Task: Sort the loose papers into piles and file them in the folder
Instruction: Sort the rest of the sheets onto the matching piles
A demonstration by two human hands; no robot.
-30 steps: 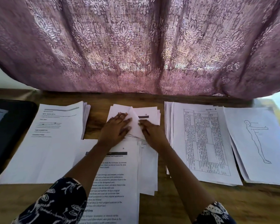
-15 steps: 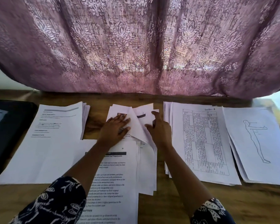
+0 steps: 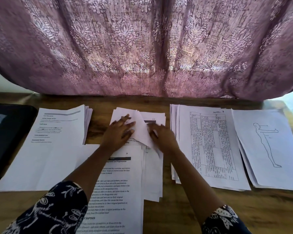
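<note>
Several piles of white printed papers lie on a wooden table (image 3: 184, 217). My left hand (image 3: 119, 132) lies flat with fingers spread on the middle pile (image 3: 152, 176). My right hand (image 3: 161, 135) presses on a sheet bent up between both hands (image 3: 140, 127). A printed text page (image 3: 118, 191) lies nearest me, partly under my left forearm. A pile with text (image 3: 57, 130) sits at the left. A pile topped by a table sheet (image 3: 210, 146) and one topped by a body-outline drawing (image 3: 267, 144) sit at the right. The dark folder (image 3: 5, 132) lies at the far left.
A mauve patterned curtain (image 3: 145, 48) hangs over the table's far edge. Bare wood shows along the near right edge and in the gaps between piles.
My right hand reached up to the far right corner of the middle pile, then came back down onto the bent sheet. My left hand stayed on the pile.
</note>
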